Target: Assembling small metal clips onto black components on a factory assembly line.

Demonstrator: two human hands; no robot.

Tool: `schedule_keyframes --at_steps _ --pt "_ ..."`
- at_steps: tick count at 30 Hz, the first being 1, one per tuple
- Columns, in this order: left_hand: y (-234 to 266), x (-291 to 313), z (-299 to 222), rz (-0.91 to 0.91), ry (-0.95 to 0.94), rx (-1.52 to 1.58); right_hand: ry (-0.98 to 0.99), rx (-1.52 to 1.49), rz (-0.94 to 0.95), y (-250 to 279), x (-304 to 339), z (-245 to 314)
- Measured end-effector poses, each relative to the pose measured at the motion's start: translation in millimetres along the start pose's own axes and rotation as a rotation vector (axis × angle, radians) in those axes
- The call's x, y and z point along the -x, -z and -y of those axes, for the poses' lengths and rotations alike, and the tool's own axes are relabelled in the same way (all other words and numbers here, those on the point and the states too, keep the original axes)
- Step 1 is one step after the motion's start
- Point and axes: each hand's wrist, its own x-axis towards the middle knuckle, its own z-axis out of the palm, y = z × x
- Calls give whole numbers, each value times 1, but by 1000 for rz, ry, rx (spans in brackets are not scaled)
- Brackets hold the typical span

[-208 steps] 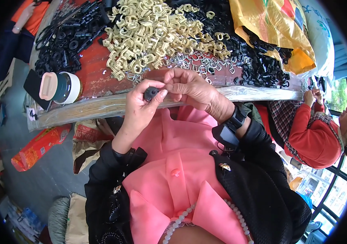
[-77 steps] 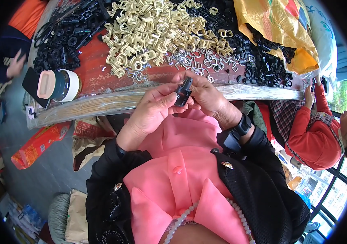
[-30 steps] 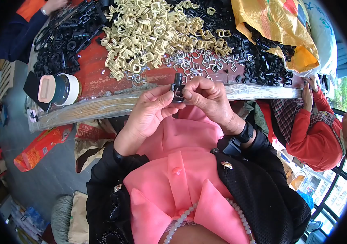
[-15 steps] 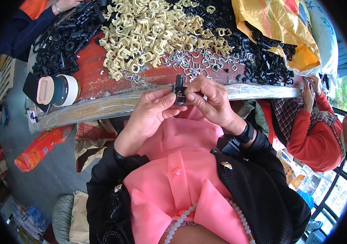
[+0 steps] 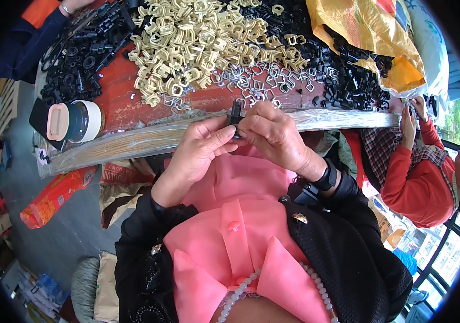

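Note:
Between my hands, just in front of the table's near edge, is a small black plastic fitting (image 5: 235, 114) with a tube-like end pointing up. My left hand (image 5: 204, 148) grips its lower part between thumb and fingers. My right hand (image 5: 274, 134) is closed against its right side, thumb and fingertips pressed together; whether a small piece sits in that pinch is hidden. Beyond the hands lie bent metal wire clips (image 5: 265, 81) and a heap of cream plastic clips (image 5: 192, 40).
Black fittings (image 5: 82, 70) pile up at left, near a lidded cup (image 5: 74, 123). More small black parts (image 5: 354, 89) lie beside a yellow woven sack (image 5: 370, 32). A plastic-wrapped wooden rail (image 5: 133, 142) edges the table. Co-workers' hands show at upper left and right (image 5: 410, 121).
My right hand has shifted slightly left and closed in on the fitting, covering more of its lower part. My left hand keeps its grip almost in place.

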Motion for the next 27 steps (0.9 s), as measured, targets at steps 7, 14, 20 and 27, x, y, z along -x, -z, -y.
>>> schedule_keyframes --at_steps 7,14,20,27 --pt "-4 1 -4 12 -25 -37 -484 -979 -41 -16 8 -9" --pt "-2 0 -7 43 -12 -54 -335 -392 6 20 7 -29" --pt "1 -4 -2 30 -23 -48 -396 673 -125 69 16 -99" --pt "5 -7 -2 12 -53 -41 -370 551 -76 60 12 -90"
